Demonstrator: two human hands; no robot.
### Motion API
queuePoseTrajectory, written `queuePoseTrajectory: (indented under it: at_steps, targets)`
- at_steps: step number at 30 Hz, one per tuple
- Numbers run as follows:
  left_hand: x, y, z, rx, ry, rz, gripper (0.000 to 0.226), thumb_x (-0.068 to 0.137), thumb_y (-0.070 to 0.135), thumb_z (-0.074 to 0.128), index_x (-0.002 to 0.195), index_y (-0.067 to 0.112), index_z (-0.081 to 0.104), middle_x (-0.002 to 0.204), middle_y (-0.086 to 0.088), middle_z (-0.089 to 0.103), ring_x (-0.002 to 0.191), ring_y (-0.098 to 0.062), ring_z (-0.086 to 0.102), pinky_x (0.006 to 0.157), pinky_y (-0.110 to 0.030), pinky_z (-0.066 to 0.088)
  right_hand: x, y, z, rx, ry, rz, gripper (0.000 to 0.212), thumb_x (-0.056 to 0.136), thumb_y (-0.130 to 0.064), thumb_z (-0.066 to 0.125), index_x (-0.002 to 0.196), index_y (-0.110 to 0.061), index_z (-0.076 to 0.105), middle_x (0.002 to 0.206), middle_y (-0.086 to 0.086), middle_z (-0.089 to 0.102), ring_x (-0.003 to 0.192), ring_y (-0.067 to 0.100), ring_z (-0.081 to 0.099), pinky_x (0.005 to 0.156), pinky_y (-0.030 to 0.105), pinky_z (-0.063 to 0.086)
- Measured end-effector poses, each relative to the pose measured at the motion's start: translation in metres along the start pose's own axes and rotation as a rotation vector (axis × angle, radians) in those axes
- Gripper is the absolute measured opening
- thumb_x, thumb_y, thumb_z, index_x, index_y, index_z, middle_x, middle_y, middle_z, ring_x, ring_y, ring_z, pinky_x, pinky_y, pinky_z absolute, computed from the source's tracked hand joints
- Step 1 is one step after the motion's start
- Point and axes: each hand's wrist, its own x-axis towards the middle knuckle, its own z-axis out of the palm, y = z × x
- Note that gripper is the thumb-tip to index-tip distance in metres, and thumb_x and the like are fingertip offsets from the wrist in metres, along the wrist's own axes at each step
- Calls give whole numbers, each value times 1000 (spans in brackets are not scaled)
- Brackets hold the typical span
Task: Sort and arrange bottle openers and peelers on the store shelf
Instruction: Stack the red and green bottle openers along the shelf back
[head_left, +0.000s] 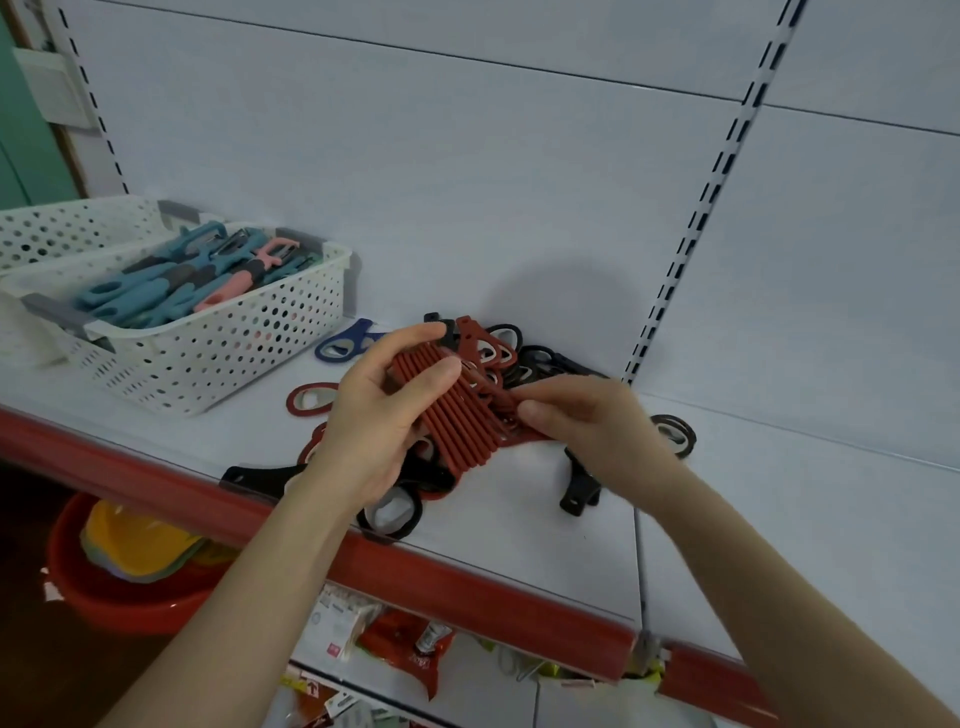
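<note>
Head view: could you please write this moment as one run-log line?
left hand: grips red opener stack | right hand: pinches stack's end | black openers: loose on shelf | peelers: in white basket

Bare shelf (810, 525) right of opener pile (543, 361); basket (249, 338) left.

Below the front edge of the shelf (467, 587), at the left, a red basin (104, 597) holds yellow pieces (135, 540). Right of it, red and white packets (400, 639) lie on a lower shelf (467, 696). Behind, slotted uprights (711, 197) flank a white back panel (415, 156). A green wall (21, 130) shows far left.
</note>
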Motion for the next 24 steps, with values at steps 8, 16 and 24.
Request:
queuePoseTrajectory:
  at_steps: [8, 16, 24]
  targets:
    - [-2, 15, -14, 32, 75, 32, 34, 62, 18, 68, 95, 23, 63, 98, -12, 60, 88, -23, 63, 72, -35, 57, 16, -3, 30, -40, -89, -108, 21, 91, -7, 54, 106, -14, 68, 87, -17, 64, 85, -1, 62, 79, 16, 51]
    - [-12, 22, -46, 8, 177, 31, 31, 68, 14, 65, 98, 21, 64, 91, -4, 64, 84, -18, 67, 67, -32, 58, 29, 30, 39, -506, -250, -203, 29, 85, -11, 63, 114, -16, 65, 111, -3, 56, 101, 8, 51, 92, 20, 44]
    - [-14, 19, -45, 24, 180, 10, 35, 66, 16, 65, 101, 22, 64, 96, -7, 63, 92, -25, 66, 79, -40, 55, 31, 37, 36, -735, -155, -328, 33, 80, -17, 70, 113, -17, 67, 121, 4, 60, 116, 24, 50, 96, 39, 45]
